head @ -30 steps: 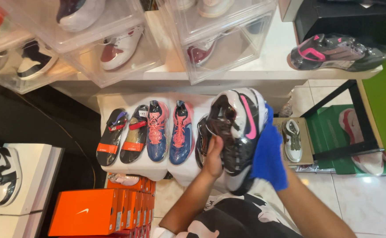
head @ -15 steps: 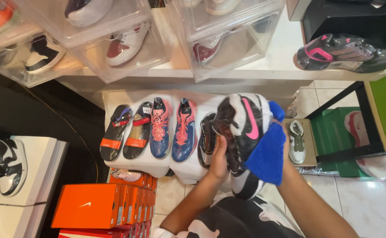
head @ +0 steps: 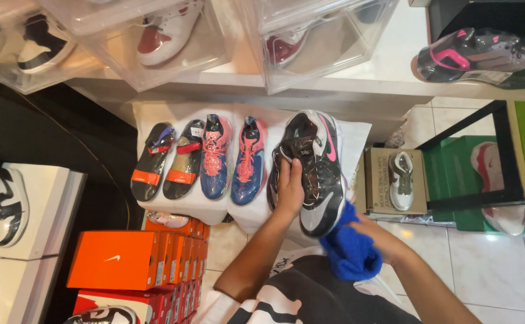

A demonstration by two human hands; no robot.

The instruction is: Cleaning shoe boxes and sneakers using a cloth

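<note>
Head view: since a moment ago I've slid the blue cloth (head: 351, 252), bunched in my right hand (head: 377, 233), down to the black sneaker's (head: 312, 171) heel; left hand (head: 289, 191) grips it above the white table (head: 172, 207).

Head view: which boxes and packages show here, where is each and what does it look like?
Orange shoeboxes: stacked bottom left, rectangular, red ones beneath.
Clear plastic display cases: along the top shelf, each holding a shoe.
Brown cardboard box: right of the held black-and-grey sneaker, printed top, small shoe on it.
White boxes: far left.
</note>
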